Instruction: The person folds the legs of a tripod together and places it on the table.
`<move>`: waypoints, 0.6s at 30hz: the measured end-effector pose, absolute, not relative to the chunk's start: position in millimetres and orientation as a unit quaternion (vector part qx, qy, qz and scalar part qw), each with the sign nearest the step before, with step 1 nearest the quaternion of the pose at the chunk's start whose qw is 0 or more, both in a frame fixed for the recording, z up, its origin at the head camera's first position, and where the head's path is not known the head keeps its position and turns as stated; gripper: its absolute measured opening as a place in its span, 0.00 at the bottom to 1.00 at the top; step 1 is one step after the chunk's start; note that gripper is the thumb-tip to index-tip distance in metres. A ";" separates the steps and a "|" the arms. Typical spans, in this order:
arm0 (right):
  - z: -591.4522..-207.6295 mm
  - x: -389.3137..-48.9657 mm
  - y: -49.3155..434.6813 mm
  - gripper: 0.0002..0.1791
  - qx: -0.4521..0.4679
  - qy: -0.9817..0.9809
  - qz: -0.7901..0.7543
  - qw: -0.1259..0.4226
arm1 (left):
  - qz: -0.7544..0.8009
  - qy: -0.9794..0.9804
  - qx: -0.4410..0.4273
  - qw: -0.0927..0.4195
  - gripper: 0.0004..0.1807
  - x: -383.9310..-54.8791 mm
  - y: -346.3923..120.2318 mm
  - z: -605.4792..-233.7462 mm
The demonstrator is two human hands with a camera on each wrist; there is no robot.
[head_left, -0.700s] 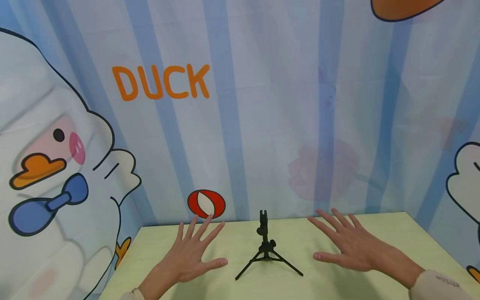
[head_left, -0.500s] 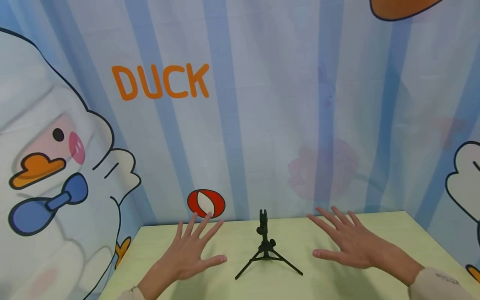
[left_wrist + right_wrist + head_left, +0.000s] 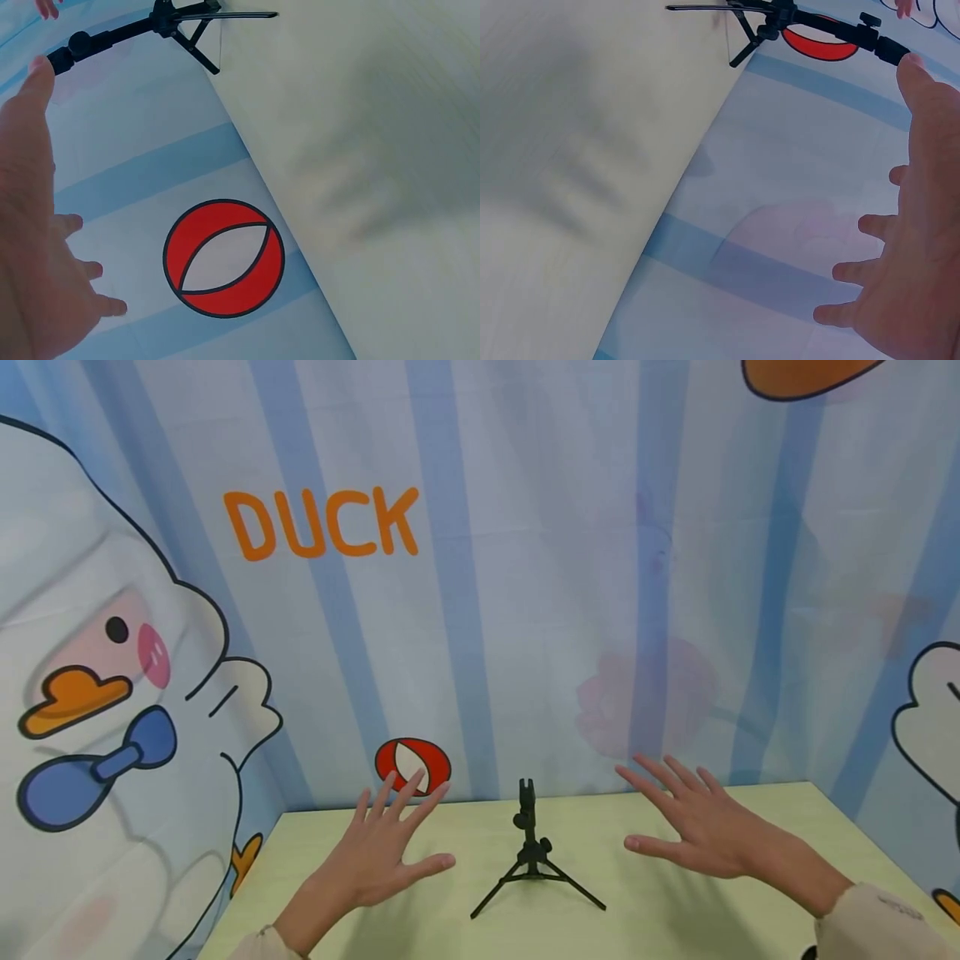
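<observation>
A small black tripod stand [image 3: 531, 852] stands upright on the pale yellow table [image 3: 450, 935], its legs spread and a notched clip at its top. To its left, my left hand [image 3: 378, 856] hovers over the table with fingers spread and nothing held. On the other side my right hand [image 3: 701, 827] is held up the same way, palm down, fingers apart. Both wrist views show the stand beyond the thumb: the left thumb [image 3: 37, 82] and the right thumb [image 3: 915, 75] each overlap its top end there. Shadows of the hands fall on the tabletop.
Behind the table hangs a blue-striped curtain [image 3: 555, 568] with orange DUCK lettering [image 3: 322, 524] and a printed red-and-white ball [image 3: 412, 760]. A large printed white duck [image 3: 90, 693] covers the left side. The table's back edge meets the curtain.
Both hands have risen slightly, fingers still spread. The tripod stand has not moved.
</observation>
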State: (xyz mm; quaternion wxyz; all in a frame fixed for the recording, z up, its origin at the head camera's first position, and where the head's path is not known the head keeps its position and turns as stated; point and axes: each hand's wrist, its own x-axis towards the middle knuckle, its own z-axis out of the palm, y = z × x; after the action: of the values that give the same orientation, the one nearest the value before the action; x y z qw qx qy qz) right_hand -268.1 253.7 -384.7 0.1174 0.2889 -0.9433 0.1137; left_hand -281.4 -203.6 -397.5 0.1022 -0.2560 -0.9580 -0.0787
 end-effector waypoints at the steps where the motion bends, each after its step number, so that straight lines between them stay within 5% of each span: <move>1: -384.0 -268.6 253.2 0.44 0.290 -0.943 0.113 0.120 | -0.079 -0.956 -0.261 0.111 0.48 -281.4 -203.1 -396.1; 18: -387.0 -281.6 229.4 0.41 0.315 -0.920 0.195 0.125 | -0.156 -0.904 -0.350 0.188 0.40 -278.1 -167.1 -382.5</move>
State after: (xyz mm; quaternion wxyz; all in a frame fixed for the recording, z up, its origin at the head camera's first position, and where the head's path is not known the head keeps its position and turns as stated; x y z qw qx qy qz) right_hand -281.6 229.4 -387.0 0.1252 0.3152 -0.9204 0.1946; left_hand -278.1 -167.1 -382.5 0.1882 -0.3502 -0.9042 -0.1562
